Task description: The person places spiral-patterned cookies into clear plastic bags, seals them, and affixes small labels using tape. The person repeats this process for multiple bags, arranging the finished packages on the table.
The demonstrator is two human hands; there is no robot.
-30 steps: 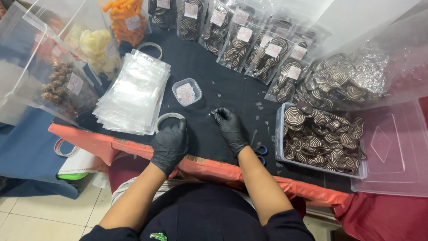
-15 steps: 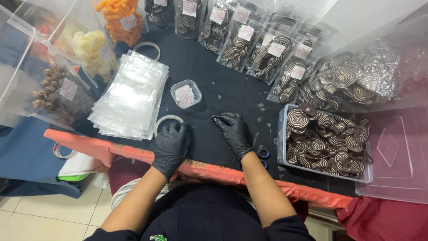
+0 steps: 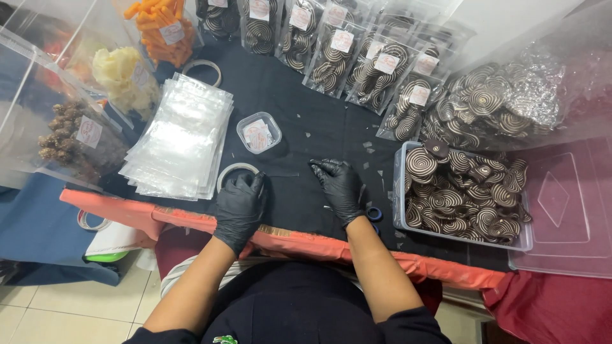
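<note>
Both my hands wear black gloves and rest on the dark tablecloth [image 3: 299, 114]. My left hand [image 3: 241, 202] presses down on a roll of clear tape [image 3: 231, 171] lying flat. My right hand [image 3: 339, 185] pinches the end of a thin clear tape strip [image 3: 282, 173] that stretches from the roll towards it. Blue-handled scissors [image 3: 375, 214] lie partly under my right wrist. A small clear tub of labels [image 3: 258, 132] stands just beyond the two hands.
A stack of empty clear bags [image 3: 182, 137] lies to the left. A clear bin of brown spiral cookies [image 3: 460, 191] sits to the right, its lid [image 3: 561, 210] beside it. Filled labelled cookie bags [image 3: 357, 60] line the back. Snack bags [image 3: 124, 70] stand far left.
My right hand has drawn slightly away from the roll, with the tape strip now stretched between them. My left hand stays on the roll.
</note>
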